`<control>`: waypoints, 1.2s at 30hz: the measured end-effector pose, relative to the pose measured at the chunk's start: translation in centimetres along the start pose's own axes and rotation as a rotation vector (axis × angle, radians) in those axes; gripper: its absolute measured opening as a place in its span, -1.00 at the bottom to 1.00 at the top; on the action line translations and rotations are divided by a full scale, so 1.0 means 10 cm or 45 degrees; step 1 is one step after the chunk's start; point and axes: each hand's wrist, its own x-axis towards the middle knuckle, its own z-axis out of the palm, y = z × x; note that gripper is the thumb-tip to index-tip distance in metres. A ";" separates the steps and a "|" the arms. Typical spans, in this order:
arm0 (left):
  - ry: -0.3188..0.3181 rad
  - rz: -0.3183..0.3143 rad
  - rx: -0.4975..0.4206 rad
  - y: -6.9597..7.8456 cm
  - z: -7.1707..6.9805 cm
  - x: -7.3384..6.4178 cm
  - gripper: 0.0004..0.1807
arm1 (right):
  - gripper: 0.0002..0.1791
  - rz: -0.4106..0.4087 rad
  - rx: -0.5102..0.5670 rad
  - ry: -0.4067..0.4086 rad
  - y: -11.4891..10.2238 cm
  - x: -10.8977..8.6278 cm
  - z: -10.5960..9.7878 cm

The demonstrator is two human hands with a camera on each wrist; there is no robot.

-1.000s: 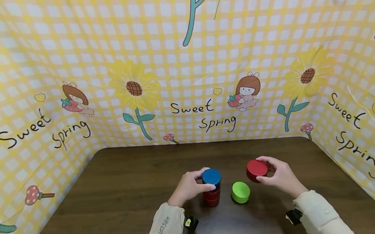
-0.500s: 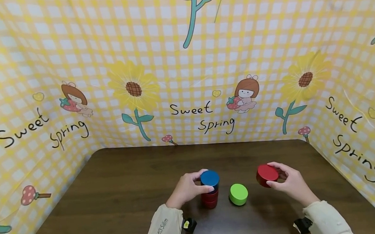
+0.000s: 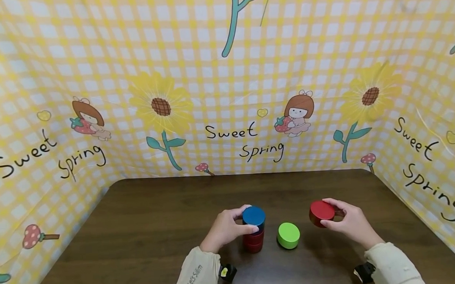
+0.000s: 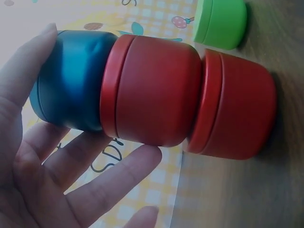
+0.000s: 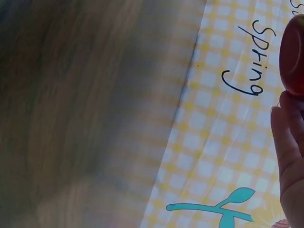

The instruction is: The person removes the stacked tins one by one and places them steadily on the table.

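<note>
On the table a stack stands upright: a blue round lidded tin (image 3: 253,217) on top of two red ones, the lower red tin (image 3: 253,247) resting on the wood. My left hand (image 3: 225,229) pinches the blue tin between thumb and fingers. The left wrist view shows the upper red tin (image 4: 159,90) touching the blue one, its other fingers spread beneath. Right of the stack sits a lime green tin (image 3: 289,236), apart from it. Above the table, my right hand (image 3: 349,221) holds another red tin (image 3: 322,214), only partly visible in the right wrist view.
The dark wooden table (image 3: 158,213) ends at a yellow checked cloth (image 3: 225,87) hung behind and along both sides. A black wrist camera (image 3: 228,272) sits under the left wrist, and another black device (image 3: 364,273) under the right.
My right hand has moved right and slightly toward me with the red tin, away from the green tin. My left hand still holds the blue tin on the stack.
</note>
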 end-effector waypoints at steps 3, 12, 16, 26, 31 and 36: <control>-0.007 -0.001 0.002 0.01 -0.01 0.00 -0.26 | -0.42 0.021 0.004 -0.035 0.03 0.00 0.00; -0.019 -0.008 0.008 0.00 -0.01 -0.01 -0.26 | -0.34 0.149 0.089 -0.215 0.09 0.00 0.05; -0.020 0.009 0.017 0.00 -0.02 0.00 -0.27 | -0.34 0.173 0.120 -0.278 0.13 0.02 0.06; -0.027 0.022 0.027 -0.02 -0.02 0.03 -0.30 | -0.31 0.229 0.176 -0.443 0.22 0.02 0.08; -0.018 0.030 0.026 -0.03 -0.03 0.02 -0.30 | -0.29 0.222 0.212 -0.525 0.27 0.05 0.11; -0.020 0.031 0.025 -0.02 -0.03 0.01 -0.30 | -0.29 0.190 0.221 -0.563 0.28 0.07 0.12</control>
